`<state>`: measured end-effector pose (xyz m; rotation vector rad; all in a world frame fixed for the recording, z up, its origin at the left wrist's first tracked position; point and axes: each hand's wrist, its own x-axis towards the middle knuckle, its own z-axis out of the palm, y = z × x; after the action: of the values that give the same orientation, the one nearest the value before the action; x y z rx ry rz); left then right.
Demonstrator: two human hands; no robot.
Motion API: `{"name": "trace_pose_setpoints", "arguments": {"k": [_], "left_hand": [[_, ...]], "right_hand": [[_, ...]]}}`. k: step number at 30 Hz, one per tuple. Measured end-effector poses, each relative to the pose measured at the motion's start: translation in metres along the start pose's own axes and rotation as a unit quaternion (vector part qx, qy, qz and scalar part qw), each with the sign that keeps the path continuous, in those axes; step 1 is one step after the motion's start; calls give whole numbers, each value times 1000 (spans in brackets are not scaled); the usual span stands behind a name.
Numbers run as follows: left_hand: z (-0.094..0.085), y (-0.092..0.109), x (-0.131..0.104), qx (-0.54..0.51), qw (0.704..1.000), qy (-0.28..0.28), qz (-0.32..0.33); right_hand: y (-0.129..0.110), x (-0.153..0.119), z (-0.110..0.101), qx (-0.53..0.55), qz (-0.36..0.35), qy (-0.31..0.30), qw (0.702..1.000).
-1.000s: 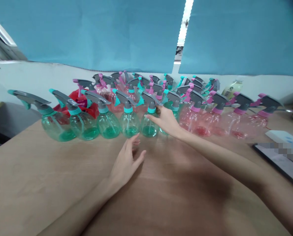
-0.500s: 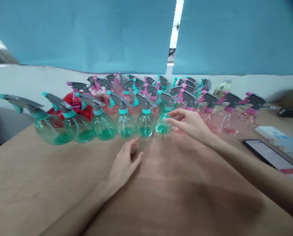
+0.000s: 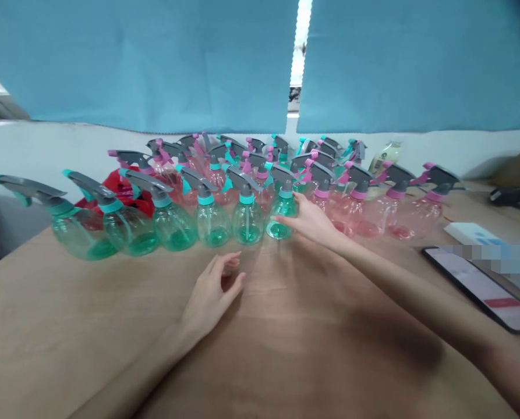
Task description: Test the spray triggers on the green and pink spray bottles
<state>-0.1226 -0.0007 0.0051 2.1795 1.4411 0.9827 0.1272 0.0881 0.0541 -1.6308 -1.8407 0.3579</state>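
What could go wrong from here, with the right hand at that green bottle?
A sideways nudge from the right hand might knock the green bottle at its thumb into the neighbouring green bottle, close on the left. The hand also overlaps a pink bottle in view, so it could brush that one. The left hand is apart from the bottles, so it might not steady a tip in time.

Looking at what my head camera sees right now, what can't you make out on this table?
All in the head view:
- Right hand: some fingers are hidden behind it, so their grip on the green bottle is unclear.
- Rear bottles: bodies largely hidden by the front row.
- Phone: screen text blurred.
- White pack: pixelated, and cut off by the right edge.
- Pale pouch: label too small.
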Motion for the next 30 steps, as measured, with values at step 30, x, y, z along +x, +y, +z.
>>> {"name": "trace_pose_setpoints", "arguments": {"k": [30], "left_hand": [[84, 87, -2, -136, 975, -159, 71]], "right_hand": [[21, -116, -105, 90, -165, -185, 965]]}}
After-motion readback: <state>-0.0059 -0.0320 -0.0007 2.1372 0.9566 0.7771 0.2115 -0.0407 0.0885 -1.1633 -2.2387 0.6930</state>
